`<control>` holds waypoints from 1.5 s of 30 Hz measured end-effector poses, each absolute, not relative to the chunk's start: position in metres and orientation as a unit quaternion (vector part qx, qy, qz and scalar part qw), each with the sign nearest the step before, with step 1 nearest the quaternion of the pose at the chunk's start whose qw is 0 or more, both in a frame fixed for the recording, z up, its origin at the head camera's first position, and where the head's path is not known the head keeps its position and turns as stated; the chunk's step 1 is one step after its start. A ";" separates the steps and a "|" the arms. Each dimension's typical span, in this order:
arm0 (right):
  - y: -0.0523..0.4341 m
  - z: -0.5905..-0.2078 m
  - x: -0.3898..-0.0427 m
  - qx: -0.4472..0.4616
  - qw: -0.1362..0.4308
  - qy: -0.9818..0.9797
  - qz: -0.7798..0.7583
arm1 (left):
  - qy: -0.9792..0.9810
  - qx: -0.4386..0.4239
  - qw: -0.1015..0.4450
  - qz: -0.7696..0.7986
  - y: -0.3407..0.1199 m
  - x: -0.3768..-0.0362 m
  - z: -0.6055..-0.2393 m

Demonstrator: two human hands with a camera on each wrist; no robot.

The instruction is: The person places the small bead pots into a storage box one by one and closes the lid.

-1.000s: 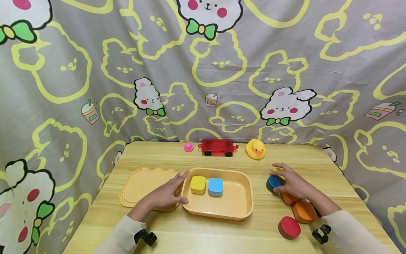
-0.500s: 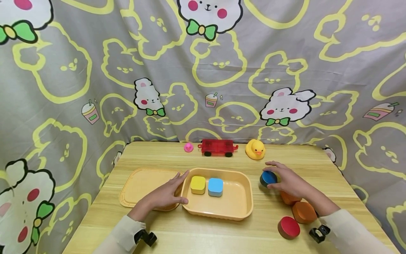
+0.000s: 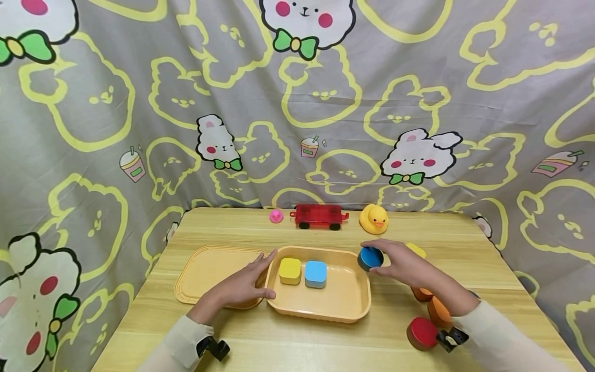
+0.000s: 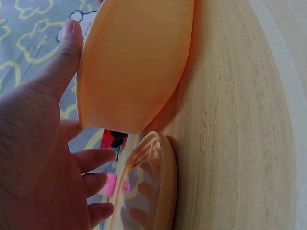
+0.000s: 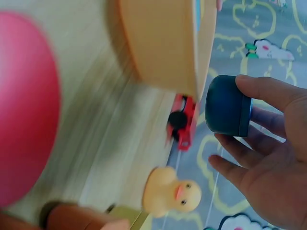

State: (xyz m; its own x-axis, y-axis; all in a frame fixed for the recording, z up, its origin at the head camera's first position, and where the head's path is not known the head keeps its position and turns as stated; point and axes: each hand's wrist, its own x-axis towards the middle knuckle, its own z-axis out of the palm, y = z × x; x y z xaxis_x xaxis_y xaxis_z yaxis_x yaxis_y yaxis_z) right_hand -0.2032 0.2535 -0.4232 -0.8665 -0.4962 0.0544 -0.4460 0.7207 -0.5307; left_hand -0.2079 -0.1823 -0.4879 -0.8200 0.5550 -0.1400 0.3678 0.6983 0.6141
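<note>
My right hand (image 3: 403, 262) pinches a dark blue round block (image 3: 370, 258) between thumb and fingers, raised over the right back corner of the peach plastic box (image 3: 344, 297). In the right wrist view the blue block (image 5: 223, 106) shows side-on, thumb on one side and fingertips on the other. Inside the box sit a yellow square block (image 3: 290, 271) and a light blue square block (image 3: 316, 274). At the box's left end my left hand (image 3: 241, 281) rests with spread, fairly straight fingers, the thumb touching the rim in the left wrist view.
A peach lid (image 3: 218, 271) lies left of the box, partly under the left arm. At right are a red round block (image 3: 422, 334), orange blocks (image 3: 438, 311) and a yellow block (image 3: 416, 250). Along the back stand a pink duck (image 3: 276, 216), red wagon (image 3: 319, 215) and yellow duck (image 3: 374, 219).
The right hand has lifted the blue round block from the group at right and carried it left to the box's edge. The left hand and box stay put.
</note>
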 end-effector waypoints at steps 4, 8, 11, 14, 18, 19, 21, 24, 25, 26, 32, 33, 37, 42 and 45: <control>0.236 -0.421 -0.204 -0.277 0.052 0.917 -0.281 | 0.908 0.253 0.159 0.294 -0.182 -0.207 -0.488; 0.217 -0.421 -0.204 -0.295 0.066 0.908 -0.289 | 0.909 0.253 0.158 0.291 -0.183 -0.207 -0.488; 0.201 -0.423 -0.203 -0.308 0.078 0.901 -0.294 | 0.908 0.255 0.158 0.291 -0.182 -0.207 -0.487; 0.185 -0.428 -0.202 -0.322 0.079 0.895 -0.297 | 0.908 0.254 0.159 0.293 -0.182 -0.207 -0.487; 0.166 -0.436 -0.201 -0.339 0.069 0.886 -0.307 | 0.908 0.254 0.158 0.293 -0.182 -0.206 -0.486; 0.161 -0.438 -0.200 -0.342 0.066 0.886 -0.307 | 0.908 0.256 0.158 0.292 -0.182 -0.207 -0.486; 0.152 -0.441 -0.199 -0.346 0.063 0.883 -0.310 | 0.908 0.258 0.156 0.291 -0.182 -0.207 -0.486; 0.139 -0.447 -0.196 -0.354 0.058 0.881 -0.308 | 0.908 0.259 0.156 0.290 -0.182 -0.207 -0.487; 0.135 -0.448 -0.196 -0.355 0.058 0.880 -0.309 | 0.908 0.259 0.157 0.290 -0.182 -0.207 -0.487; 0.131 -0.451 -0.195 -0.358 0.059 0.879 -0.311 | 0.909 0.257 0.157 0.289 -0.182 -0.208 -0.488; 0.109 -0.461 -0.192 -0.357 0.069 0.878 -0.311 | 0.909 0.253 0.161 0.291 -0.182 -0.208 -0.489; 0.106 -0.462 -0.191 -0.354 0.073 0.879 -0.312 | 0.908 0.253 0.162 0.293 -0.182 -0.208 -0.489; 0.093 -0.468 -0.188 -0.342 0.079 0.885 -0.306 | 0.907 0.255 0.162 0.293 -0.183 -0.209 -0.489; 0.080 -0.473 -0.184 -0.337 0.076 0.887 -0.307 | 0.906 0.259 0.161 0.293 -0.183 -0.209 -0.490; 0.075 -0.475 -0.183 -0.340 0.064 0.892 -0.290 | 0.905 0.257 0.164 0.296 -0.183 -0.208 -0.489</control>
